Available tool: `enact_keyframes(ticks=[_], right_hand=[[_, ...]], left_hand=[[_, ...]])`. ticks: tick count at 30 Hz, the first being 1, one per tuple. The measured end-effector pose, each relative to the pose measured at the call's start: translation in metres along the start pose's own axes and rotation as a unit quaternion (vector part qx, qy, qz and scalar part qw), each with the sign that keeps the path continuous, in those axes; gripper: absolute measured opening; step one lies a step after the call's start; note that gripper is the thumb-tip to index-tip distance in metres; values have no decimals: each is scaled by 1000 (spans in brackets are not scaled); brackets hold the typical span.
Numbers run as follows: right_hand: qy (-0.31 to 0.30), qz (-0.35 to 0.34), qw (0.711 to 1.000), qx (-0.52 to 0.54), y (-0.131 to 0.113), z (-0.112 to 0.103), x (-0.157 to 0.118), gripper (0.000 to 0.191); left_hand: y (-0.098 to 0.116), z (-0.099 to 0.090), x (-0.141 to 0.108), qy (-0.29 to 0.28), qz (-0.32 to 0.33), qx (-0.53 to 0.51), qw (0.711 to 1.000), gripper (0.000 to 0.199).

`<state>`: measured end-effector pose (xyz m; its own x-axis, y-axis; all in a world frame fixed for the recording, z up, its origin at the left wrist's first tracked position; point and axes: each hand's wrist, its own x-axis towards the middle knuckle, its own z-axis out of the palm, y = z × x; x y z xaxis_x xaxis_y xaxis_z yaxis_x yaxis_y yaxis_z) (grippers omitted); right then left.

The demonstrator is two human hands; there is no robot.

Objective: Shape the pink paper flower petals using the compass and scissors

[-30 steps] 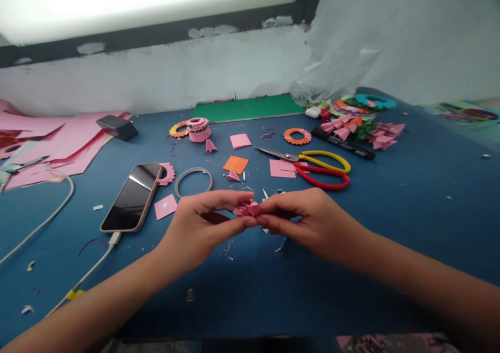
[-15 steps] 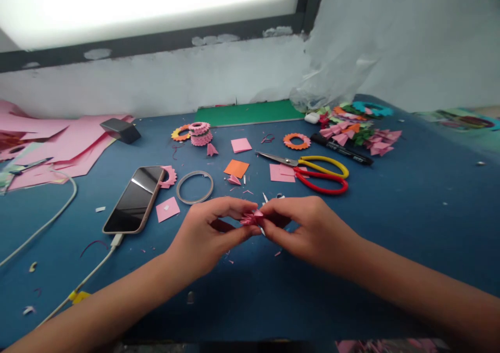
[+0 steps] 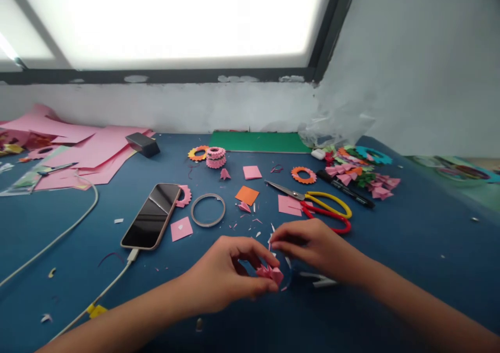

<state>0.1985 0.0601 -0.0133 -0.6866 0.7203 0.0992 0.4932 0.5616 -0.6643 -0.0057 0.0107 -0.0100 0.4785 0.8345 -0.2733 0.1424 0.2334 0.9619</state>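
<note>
Between its thumb and fingers, my left hand (image 3: 230,272) pinches a small folded pink paper piece (image 3: 271,274). Just up and to the right of it is my right hand (image 3: 310,243), apart from the pink piece. Its thumb and fingertips are pressed together over small white slivers on the table; what they hold, if anything, is too small to name. Scissors (image 3: 297,194) with yellow and red handles lie beyond my right hand, partly over pink paper squares (image 3: 289,205). A pale object (image 3: 323,280) lies partly under my right wrist.
Left of my hands are a phone (image 3: 152,215) with a white cable, a tape ring (image 3: 208,225) and a pink square (image 3: 182,229). Farther back are an orange square (image 3: 247,194), scalloped paper rings (image 3: 215,158), a black marker (image 3: 346,189) and paper flowers (image 3: 380,186).
My right hand has let go of the pink piece and moved away to the upper right. My left hand still holds it, now lower. The camera view has tilted up.
</note>
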Motion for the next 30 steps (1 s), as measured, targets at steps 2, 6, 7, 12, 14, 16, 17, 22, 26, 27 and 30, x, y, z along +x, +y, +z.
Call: enact_keyframes(ticks=[2, 6, 7, 12, 14, 16, 17, 22, 26, 27, 30], right_hand=[[23, 11, 998, -62, 4, 2, 20, 14], [21, -28, 992, -118, 13, 10, 67, 21], [11, -34, 992, -122, 15, 11, 78, 20], [-29, -21, 989, -140, 24, 10, 106, 9], [-35, -6, 990, -138, 26, 7, 109, 9], [-31, 8, 992, -124, 28, 3, 109, 13], [-26, 14, 993, -112, 27, 2, 107, 16], [-8, 47, 999, 6, 15, -10, 75, 17], [41, 117, 952, 279, -1, -10, 34, 17], [56, 121, 934, 331, -4, -8, 25, 16], [77, 113, 899, 417, -10, 3, 9, 13]], left_hand=[[0, -1, 1, -4, -16, 1, 1000, 31], [1, -5, 5, 7, 0, -9, 1000, 28], [1, -6, 6, 12, 2, -16, 1000, 28], [5, -13, 6, 48, 18, -55, 997, 32], [6, -17, 6, 58, 31, -64, 996, 35], [7, -20, 8, 72, 43, -74, 994, 37], [7, -22, 9, 79, 49, -82, 992, 37], [7, -26, 12, 99, 69, -126, 985, 28], [9, -26, 10, 105, 72, -115, 985, 28], [9, -25, 10, 108, 74, -106, 986, 27], [6, -25, 11, 117, 87, -70, 987, 24]])
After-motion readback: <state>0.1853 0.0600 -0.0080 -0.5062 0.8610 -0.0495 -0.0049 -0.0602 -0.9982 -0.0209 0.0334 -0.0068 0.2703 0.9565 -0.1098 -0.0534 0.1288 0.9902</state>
